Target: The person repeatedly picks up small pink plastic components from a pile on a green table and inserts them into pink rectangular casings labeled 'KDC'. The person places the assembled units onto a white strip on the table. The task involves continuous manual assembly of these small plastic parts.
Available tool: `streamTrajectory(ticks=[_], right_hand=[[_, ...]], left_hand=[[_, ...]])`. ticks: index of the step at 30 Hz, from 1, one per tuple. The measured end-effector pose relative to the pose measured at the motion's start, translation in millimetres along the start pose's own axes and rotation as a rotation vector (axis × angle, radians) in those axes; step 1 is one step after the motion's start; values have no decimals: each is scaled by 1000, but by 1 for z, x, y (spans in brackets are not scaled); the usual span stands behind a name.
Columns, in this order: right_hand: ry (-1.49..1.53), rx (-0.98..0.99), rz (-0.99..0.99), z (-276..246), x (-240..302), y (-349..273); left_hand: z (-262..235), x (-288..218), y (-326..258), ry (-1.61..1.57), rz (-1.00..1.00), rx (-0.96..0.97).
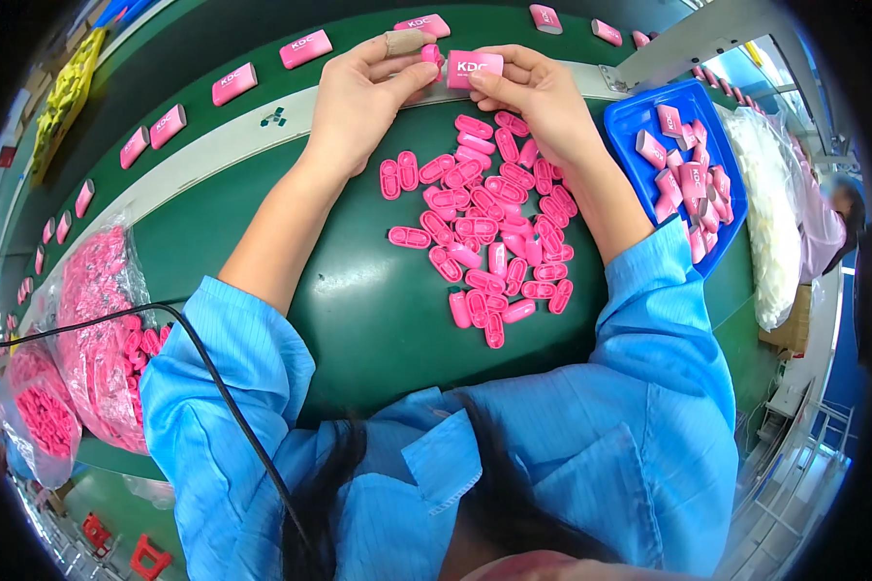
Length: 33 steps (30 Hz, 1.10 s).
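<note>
My left hand (358,107) pinches a small pink oval end cap (431,55) between thumb and fingers. One of its fingers wears a beige covering. Close on its right, my right hand (543,102) grips a flat pink casing (475,70) with white print on its face. Cap and casing are held near each other, with a narrow gap between them. Below both hands, a loose pile of pink oval caps (484,200) is spread over the green table (358,320), many with the hollow side up.
Pink casings (305,48) stand in a row on the green belt beyond a pale rail (218,140). A blue tray (635,105) of casings is at right, beside a bag of white pieces (765,213). Plastic bags of pink parts (97,329) and a black cable (213,373) are at left.
</note>
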State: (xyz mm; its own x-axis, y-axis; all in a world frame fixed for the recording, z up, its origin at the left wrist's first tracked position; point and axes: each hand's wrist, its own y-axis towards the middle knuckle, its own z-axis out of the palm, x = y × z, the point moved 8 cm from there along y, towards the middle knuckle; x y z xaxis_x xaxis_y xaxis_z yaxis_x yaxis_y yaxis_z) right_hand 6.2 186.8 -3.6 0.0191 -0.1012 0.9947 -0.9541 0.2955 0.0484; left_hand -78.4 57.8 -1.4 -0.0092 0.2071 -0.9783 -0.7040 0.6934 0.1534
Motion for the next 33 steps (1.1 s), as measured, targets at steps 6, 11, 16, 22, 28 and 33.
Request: streamTrajectory(ticks=[6,11,16,22,28,33], right_hand=[[169,-6,18,-3,-16,2],[112,-60,-22,-1,-5,-4],[3,-84,-130,-3,7,-7],[-99,-122,-148,-2,15,-11],[-259,-143,-195,-3,22,0],[-369,-170,-225,-25,9,60]], left_hand=[[3,-2,-3,95,34,-20],[4,-10,-7,186,110,-33],[0,-6,-5,233,114,9],[22,-29,-24,710,380,-68],[28,-32,-18,876,389,25],[13,-56,-29,1056,566,-50]])
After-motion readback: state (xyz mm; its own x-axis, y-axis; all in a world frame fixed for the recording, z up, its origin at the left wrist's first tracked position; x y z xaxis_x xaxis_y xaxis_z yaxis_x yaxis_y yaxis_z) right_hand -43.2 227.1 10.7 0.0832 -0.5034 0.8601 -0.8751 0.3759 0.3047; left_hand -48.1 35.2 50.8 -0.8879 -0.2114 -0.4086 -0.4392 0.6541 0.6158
